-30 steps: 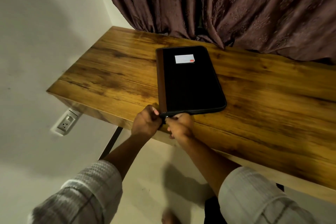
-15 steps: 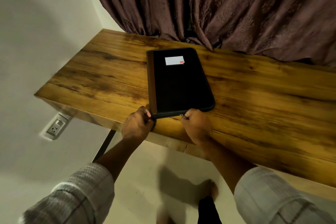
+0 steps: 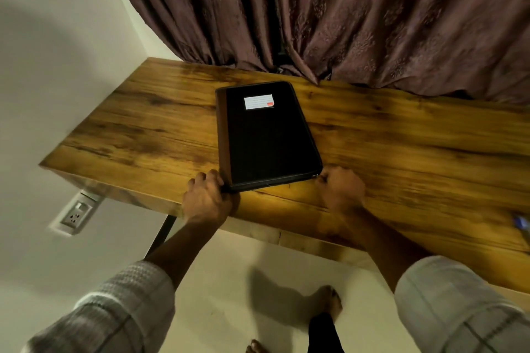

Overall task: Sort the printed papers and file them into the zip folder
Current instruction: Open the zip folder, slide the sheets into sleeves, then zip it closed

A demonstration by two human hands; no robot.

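A black zip folder [image 3: 266, 137] with a brown spine and a white label lies flat on the wooden desk [image 3: 143, 129]. My left hand [image 3: 205, 199] grips the folder's near left corner. My right hand [image 3: 341, 189] pinches the zip pull at the folder's near right corner. The zip along the near edge looks undone behind the pull. No printed papers are in view.
A dark purple curtain [image 3: 344, 14] hangs behind the desk's far edge. A wall socket [image 3: 76, 213] sits below the desk's left end. A small blue object [image 3: 520, 222] shows at the right edge of the desk. My feet are on the pale floor below.
My right hand has drawn the zip pull along the folder's near edge, from the left corner to the right corner. My left hand has kept hold of the near left corner.
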